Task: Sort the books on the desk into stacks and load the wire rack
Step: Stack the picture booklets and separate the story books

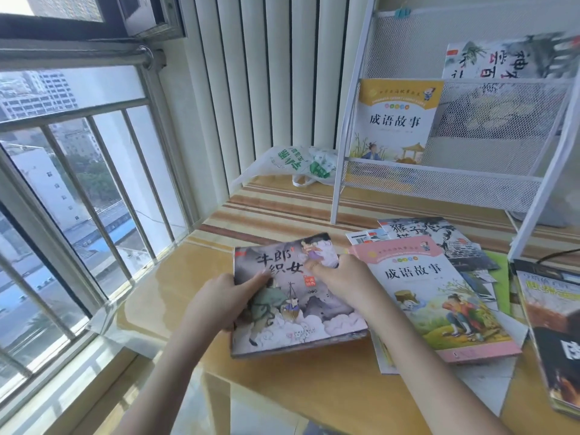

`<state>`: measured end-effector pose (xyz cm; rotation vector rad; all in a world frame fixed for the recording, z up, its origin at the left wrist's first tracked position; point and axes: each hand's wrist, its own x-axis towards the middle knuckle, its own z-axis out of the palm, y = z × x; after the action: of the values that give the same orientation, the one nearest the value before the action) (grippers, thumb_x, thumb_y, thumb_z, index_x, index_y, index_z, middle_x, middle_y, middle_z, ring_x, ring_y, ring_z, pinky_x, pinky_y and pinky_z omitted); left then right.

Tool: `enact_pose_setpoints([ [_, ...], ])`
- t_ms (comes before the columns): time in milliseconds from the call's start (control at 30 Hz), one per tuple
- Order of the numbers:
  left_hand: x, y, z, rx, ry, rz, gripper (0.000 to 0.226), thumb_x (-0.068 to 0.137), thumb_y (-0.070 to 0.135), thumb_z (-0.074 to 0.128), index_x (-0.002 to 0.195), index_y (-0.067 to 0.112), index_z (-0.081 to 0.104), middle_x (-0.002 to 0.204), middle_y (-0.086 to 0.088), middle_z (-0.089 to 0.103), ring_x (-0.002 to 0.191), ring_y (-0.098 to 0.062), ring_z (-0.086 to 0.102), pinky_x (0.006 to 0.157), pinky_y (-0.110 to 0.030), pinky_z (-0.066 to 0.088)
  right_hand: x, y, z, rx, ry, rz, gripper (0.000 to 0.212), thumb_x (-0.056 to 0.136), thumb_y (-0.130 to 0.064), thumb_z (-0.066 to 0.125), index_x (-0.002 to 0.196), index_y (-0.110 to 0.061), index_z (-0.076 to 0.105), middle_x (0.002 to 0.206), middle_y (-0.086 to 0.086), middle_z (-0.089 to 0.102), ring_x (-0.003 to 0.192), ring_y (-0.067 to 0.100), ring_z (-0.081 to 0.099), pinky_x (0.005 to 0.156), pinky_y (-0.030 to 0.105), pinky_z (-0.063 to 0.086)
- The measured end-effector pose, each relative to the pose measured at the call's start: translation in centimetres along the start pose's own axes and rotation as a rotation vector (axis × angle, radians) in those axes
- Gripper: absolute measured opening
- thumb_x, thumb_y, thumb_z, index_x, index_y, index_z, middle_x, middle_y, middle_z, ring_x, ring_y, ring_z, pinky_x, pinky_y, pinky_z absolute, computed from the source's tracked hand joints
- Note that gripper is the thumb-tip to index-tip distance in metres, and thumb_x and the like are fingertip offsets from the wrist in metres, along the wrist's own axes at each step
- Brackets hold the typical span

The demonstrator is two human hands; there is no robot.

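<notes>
Here, a grey picture book (298,296) with a cloud-and-figure cover is seen lying on top of a low stack on the yellow counter (314,381), near the window side. The book's left edge is gripped by the left hand (219,296), with the thumb laid over the cover and the fingers curled under the edge. The upper right part of the cover is pinched by the right hand (340,277), thumb on top near a small illustrated figure; the corner there is lifted slightly off the stack.

Just to the right, touching the stack, a pink-bordered storybook (439,306) is laid flat over a loose spread of other books and papers. An ink-painted monkey book (439,237) is partly covered by it at the far end, and a green sheet (499,277) shows from under the pile. At the right edge of the view, a dark-covered stack (555,334) is set apart from the pink-bordered storybook.

Behind the books, a white wire rack (439,180) stands on the counter. In its lower tier, at the left, a yellow-topped storybook (395,120) is held upright. In the upper tier, to the right, a landscape-painted book (514,58) is leaned with its lettering upside down. A white and green plastic bag (295,164) is slumped on the counter beside the rack's left leg, against the ribbed wall. A barred window (78,183) is seen at the left.
</notes>
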<state>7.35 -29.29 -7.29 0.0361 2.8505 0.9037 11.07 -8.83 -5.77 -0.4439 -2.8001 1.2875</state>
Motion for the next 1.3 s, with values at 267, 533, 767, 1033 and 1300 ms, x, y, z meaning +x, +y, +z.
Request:
enact_pose_setpoints([
  [267,0.4,0.5,0.7,0.656,-0.136,0.049,0.076,0.081,0.081,0.021,0.107,0.024,0.063,0.068,0.002,0.049,0.069,-0.020,0.055,0.059,-0.026,0.042,-0.8,0.3,-0.4,-0.578,0.155,-0.015,0.046,0.089,-0.060,0.046,0.095,-0.018,0.061,0.084,0.003,0.064,0.081,0.024,0.060,0.056,0.025,0.035],
  [533,-1.1,6.8,-1.8,0.632,0.186,0.176,0.065,0.091,0.068,0.026,0.081,0.009,0.053,0.074,-0.001,0.053,0.074,-0.022,0.057,0.055,-0.027,0.040,-1.4,7.8,-11.6,-0.309,0.613,0.142,0.040,0.093,-0.034,0.053,0.120,-0.005,0.054,0.107,0.017,0.064,0.093,0.033,0.058,0.071,0.036,0.043],
  [767,1.3,16.1,6.3,-0.129,-0.348,0.279,0.038,0.095,0.044,0.049,0.106,0.008,0.051,0.091,-0.002,0.052,0.071,-0.013,0.048,0.054,-0.021,0.038,-2.2,10.9,-11.2,0.009,0.301,0.228,0.031,0.091,-0.038,0.057,0.112,-0.017,0.053,0.106,-0.001,0.057,0.099,0.019,0.053,0.081,0.032,0.041],
  [1033,6.9,17.3,9.1,-0.714,-0.482,-0.170,0.044,0.069,0.018,0.080,0.104,0.002,0.058,0.112,-0.014,0.061,0.097,-0.027,0.064,0.087,-0.041,0.055,-1.7,12.2,-10.4,0.450,0.438,0.274,0.030,0.086,-0.018,0.066,0.112,-0.023,0.052,0.095,-0.006,0.060,0.082,0.010,0.059,0.068,0.033,0.047],
  [1300,0.5,19.6,9.4,-0.640,-0.081,0.356,0.034,0.092,0.031,0.061,0.098,0.005,0.039,0.082,0.002,0.054,0.074,-0.014,0.059,0.059,-0.027,0.049,-2.5,12.1,-10.6,0.579,0.460,0.182,0.032,0.088,-0.022,0.066,0.116,-0.025,0.052,0.106,-0.003,0.065,0.090,0.013,0.062,0.075,0.034,0.049],
])
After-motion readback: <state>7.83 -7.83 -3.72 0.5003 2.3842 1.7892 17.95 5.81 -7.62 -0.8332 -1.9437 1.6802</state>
